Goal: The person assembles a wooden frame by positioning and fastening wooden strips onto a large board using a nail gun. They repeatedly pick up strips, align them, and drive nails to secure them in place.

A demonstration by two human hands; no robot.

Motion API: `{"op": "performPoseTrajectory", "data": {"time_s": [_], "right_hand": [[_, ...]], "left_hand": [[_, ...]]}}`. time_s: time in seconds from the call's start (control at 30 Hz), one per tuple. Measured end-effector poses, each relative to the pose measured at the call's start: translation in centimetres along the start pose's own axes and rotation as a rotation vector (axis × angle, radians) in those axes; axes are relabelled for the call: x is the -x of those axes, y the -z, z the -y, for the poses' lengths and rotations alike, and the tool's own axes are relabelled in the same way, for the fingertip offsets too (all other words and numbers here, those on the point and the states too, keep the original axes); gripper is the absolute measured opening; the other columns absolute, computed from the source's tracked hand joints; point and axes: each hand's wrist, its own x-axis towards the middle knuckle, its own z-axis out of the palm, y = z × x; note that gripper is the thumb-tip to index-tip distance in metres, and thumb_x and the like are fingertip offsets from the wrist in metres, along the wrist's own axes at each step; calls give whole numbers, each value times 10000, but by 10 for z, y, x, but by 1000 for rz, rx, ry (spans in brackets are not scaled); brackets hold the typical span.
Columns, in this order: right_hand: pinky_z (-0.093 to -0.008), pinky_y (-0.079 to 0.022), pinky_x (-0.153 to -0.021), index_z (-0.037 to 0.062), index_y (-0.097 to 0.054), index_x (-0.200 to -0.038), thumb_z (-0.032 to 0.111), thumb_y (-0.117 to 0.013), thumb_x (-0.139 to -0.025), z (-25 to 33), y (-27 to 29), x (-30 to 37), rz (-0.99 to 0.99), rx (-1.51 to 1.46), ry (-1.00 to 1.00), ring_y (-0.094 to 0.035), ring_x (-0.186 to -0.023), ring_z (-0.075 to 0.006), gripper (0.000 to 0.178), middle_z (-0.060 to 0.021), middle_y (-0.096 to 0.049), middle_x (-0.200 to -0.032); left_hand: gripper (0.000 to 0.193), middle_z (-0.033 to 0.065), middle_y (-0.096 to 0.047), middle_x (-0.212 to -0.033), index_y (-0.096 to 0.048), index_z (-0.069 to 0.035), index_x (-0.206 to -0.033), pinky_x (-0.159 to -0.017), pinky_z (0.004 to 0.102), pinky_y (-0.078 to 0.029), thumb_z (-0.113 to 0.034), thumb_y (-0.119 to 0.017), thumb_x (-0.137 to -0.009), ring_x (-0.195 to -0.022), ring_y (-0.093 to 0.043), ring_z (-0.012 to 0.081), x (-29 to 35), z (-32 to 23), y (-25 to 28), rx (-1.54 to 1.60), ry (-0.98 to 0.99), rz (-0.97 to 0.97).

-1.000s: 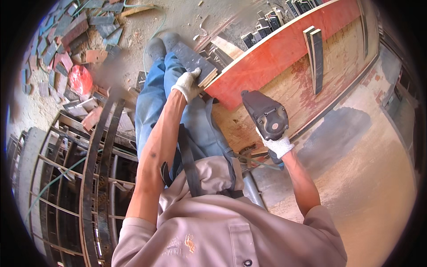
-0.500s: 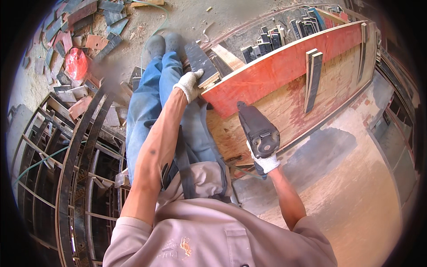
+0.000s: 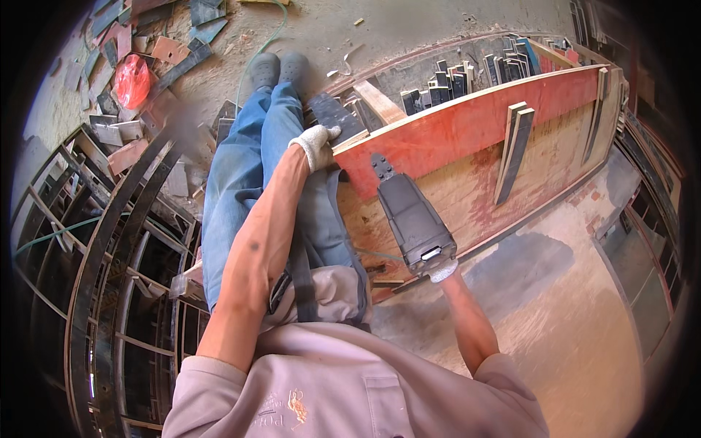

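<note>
My left hand (image 3: 314, 148), in a white work glove, is closed on a dark-faced plywood block (image 3: 334, 115) at the near left end of a red-faced curved plywood strip (image 3: 467, 122). My right hand (image 3: 442, 272), also gloved, grips a black nail gun (image 3: 415, 219). The gun's body hides most of those fingers. Its nose overlaps the lower edge of the red strip near the left end; whether it touches cannot be told. Below the strip is a bare plywood panel (image 3: 438, 179), with a pair of dark battens (image 3: 514, 153) standing across both.
Dark wood blocks (image 3: 453, 82) stand in rows behind the strip. A slatted curved frame (image 3: 98, 263) fills the left side. Scrap boards (image 3: 128, 131) and a red plastic bag (image 3: 132, 82) litter the far left floor. A thin green hose (image 3: 272, 36) crosses the floor.
The nail gun has swung up and left, its nose moving closer to the strip's left end. My left hand keeps its grip on the block while the view shifts slightly.
</note>
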Motion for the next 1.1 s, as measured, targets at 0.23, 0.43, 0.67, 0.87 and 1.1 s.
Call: {"op": "performPoseTrajectory", "data": {"time_s": [0.23, 0.43, 0.67, 0.87, 1.1], "right_hand": [[-408, -523, -976, 48, -609, -1277, 279, -737, -872, -12, -2, -5, -36, -27, 23, -645, -1099, -242, 484, -91, -680, -1205], [-395, -534, -946, 47, -619, -1257, 266, -739, -874, -19, -7, -17, -75, -58, 47, -649, -1067, -225, 457, -79, -685, -1177], [-379, -546, -912, 46, -630, -1234, 251, -741, -877, -24, -10, -25, -90, -80, 68, -654, -1030, -206, 426, -66, -691, -1144], [-366, -556, -882, 45, -640, -1213, 237, -742, -879, -28, -12, -29, -97, -92, 78, -659, -999, -189, 399, -55, -696, -1116], [-350, -569, -847, 44, -652, -1190, 222, -744, -881, -27, -10, -30, -97, -100, 89, -664, -962, -169, 368, -41, -701, -1083]], "left_hand": [[290, 217, -617, -1302, -485, -1, -1324, -1033, 591, -502, -137, -470, -1068, -1198, -631, 365, -19, -2, 14, 69, 7, 79], [278, 186, -625, -1293, -500, -13, -1317, -1029, 573, -513, -140, -464, -1073, -1200, -628, 341, -19, 4, 11, -3, -35, 50], [236, 175, -643, -1255, -519, -15, -1278, -964, 555, -557, -116, -482, -1068, -1161, -644, 324, -22, 6, 16, -37, -30, 108], [244, 174, -650, -1241, -511, -16, -1283, -964, 548, -565, -137, -468, -1076, -1140, -659, 319, -21, 7, 15, -64, -39, 104], [274, 174, -652, -1241, -500, -20, -1308, -975, 534, -572, -170, -434, -1089, -1124, -677, 322, -23, 8, 15, -52, -53, 96]]}}
